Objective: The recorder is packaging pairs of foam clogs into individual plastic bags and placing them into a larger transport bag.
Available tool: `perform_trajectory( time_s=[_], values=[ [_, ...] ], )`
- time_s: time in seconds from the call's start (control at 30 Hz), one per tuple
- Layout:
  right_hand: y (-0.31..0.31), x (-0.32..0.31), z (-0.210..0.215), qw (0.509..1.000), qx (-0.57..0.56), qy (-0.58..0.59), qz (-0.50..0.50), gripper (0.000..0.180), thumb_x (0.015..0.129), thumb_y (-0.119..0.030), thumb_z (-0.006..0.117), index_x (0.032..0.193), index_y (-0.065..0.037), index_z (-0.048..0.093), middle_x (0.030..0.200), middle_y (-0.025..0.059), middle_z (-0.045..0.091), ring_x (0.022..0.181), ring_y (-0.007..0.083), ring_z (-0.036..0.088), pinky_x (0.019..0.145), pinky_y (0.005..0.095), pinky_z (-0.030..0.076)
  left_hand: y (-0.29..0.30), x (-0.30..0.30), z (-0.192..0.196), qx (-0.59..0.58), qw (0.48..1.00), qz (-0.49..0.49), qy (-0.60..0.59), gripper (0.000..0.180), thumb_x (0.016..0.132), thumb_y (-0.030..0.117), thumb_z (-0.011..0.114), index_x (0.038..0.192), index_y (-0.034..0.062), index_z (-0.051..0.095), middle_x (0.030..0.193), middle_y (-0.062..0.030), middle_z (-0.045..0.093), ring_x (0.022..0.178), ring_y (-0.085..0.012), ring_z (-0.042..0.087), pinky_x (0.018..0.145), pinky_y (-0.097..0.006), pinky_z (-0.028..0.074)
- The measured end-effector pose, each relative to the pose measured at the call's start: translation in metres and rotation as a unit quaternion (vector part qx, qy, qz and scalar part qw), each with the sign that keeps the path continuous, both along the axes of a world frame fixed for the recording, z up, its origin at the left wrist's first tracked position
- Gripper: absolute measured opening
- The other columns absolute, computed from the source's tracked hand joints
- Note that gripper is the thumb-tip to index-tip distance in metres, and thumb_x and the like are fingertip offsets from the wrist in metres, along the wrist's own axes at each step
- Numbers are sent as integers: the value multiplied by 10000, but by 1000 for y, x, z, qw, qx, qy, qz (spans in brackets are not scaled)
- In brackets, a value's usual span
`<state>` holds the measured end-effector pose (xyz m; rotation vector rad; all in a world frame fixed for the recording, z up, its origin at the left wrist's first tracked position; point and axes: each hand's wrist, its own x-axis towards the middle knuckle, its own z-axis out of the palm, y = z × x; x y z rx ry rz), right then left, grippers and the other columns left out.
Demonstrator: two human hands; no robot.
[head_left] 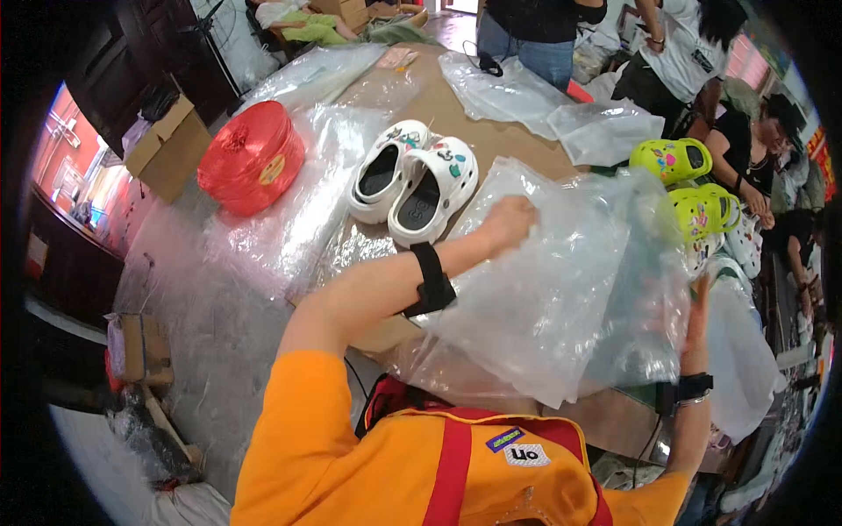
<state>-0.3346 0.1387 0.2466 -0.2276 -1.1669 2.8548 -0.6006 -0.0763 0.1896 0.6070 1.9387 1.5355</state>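
My left hand (507,223) grips the upper edge of a large clear plastic bag (561,289) that hangs in front of me. My right hand (699,311) holds the bag's right edge, partly veiled by the plastic. Just beyond my left hand a pair of white clogs (414,180) with small decorations lies on the brown table (456,110). Two lime-green clogs (688,184) sit to the right, past the bag. Both my wrists wear black bands.
A big red spool of twine (253,158) rests on clear plastic sheets (289,219) at the left. More clear bags (561,110) lie at the far end. Other people stand at the far and right sides. Cardboard boxes (167,145) sit on the floor at left.
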Motion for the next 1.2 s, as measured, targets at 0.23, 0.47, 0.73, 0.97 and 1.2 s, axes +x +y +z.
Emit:
perform_trajectory(
  time_s=[0.23,0.47,0.73,0.97,1.2],
  values=[
    [-7,-30,-15,966,236,-76,70,705,830,-303,564,1394,-178,159,1188,208,493,886,286,596,706,407,512,-32,-34,-23,-20,993,108,42,285,771,199,539,928,-38,549,679,-140,564,528,-211,548,478,-343,433],
    [105,-84,17,616,771,-114,-118,644,699,-47,588,1298,-107,360,967,109,588,814,174,559,695,292,452,-45,-27,-2,-68,991,-64,94,566,746,70,554,1252,5,310,741,-135,569,526,-198,550,480,-322,446],
    [-24,-115,3,357,927,45,-105,644,742,-342,624,1315,-194,369,1276,104,426,1173,327,392,923,491,344,-73,-19,-4,-87,983,-49,154,785,761,16,541,1387,58,69,751,-166,562,500,-198,540,451,-301,441],
    [-53,-62,-73,432,889,-47,144,801,731,-596,545,1367,-181,290,1427,171,192,1315,356,178,978,634,173,-105,-11,-15,-224,931,-144,252,754,746,16,511,1382,96,114,789,-288,578,697,-426,572,662,-467,448],
    [10,-138,-16,615,756,-87,207,631,774,-441,578,1282,-105,414,1157,185,527,1087,330,496,913,381,391,-136,8,-5,-333,833,-176,404,556,767,143,576,1283,133,370,873,-177,579,722,-367,585,628,-437,467]
  ],
)
